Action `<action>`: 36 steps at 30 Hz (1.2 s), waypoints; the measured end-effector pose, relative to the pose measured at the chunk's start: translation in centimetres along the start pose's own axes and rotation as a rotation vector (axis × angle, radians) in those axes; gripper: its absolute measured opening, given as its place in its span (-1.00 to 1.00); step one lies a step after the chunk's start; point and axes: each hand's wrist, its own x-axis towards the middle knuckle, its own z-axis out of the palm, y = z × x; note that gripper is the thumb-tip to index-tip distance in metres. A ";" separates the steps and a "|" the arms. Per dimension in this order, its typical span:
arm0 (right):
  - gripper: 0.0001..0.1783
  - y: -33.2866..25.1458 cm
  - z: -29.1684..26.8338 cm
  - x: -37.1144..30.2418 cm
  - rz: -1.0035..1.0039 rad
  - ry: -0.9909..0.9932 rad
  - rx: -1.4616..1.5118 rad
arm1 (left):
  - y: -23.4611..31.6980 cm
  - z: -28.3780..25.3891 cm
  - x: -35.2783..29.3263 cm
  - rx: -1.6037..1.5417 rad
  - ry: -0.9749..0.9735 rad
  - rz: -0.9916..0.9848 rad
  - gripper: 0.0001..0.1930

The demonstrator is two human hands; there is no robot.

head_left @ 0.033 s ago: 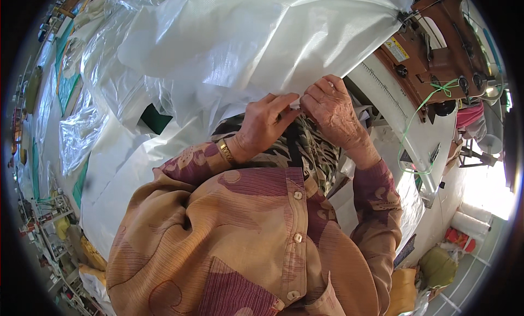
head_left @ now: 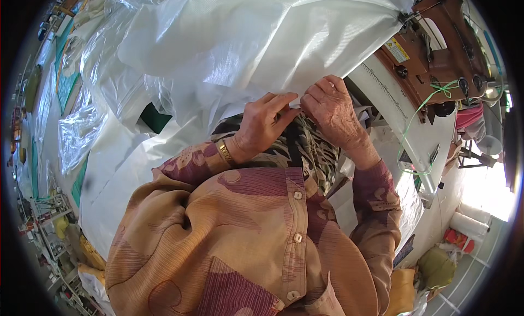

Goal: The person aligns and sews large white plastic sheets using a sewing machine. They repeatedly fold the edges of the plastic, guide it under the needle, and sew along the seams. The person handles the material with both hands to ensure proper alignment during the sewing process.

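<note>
A large white woven plastic sheet (head_left: pixel 218 43) spreads in front of me and drapes down towards my lap. Along its near edge my left hand (head_left: pixel 262 125), with a gold watch band (head_left: pixel 224 150) at the wrist, bends its fingers and thumb inward to a pinch. Close beside its fingertips is my right hand (head_left: pixel 335 111), fingers curled against the same edge. Both hands seem to grip the sheet there; the exact pinch is hidden behind the fingers. From the right hand the sheet's edge runs up to a brown sewing machine (head_left: pixel 436 48) at the upper right.
A pale machine table (head_left: pixel 393 97) with a ruler strip lies right of my hands. A green string (head_left: pixel 406 133) hangs from the machine. Clear plastic film (head_left: pixel 98 97) is heaped at the left, near a dark green patch (head_left: pixel 155 118). White rolls (head_left: pixel 469 223) and bags stand at the lower right.
</note>
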 end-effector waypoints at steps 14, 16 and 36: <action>-0.82 0.0 -0.6 1.1 0.051 0.007 0.029 | -0.8 0.6 0.7 -0.113 0.071 0.109 -0.63; -0.86 1.0 -1.6 1.5 0.039 0.043 0.084 | 0.1 0.0 1.1 -0.151 0.082 0.093 -0.64; -0.74 10.3 -7.2 3.2 0.142 0.048 0.113 | 1.7 -4.2 6.0 -0.621 -0.269 -0.450 -0.79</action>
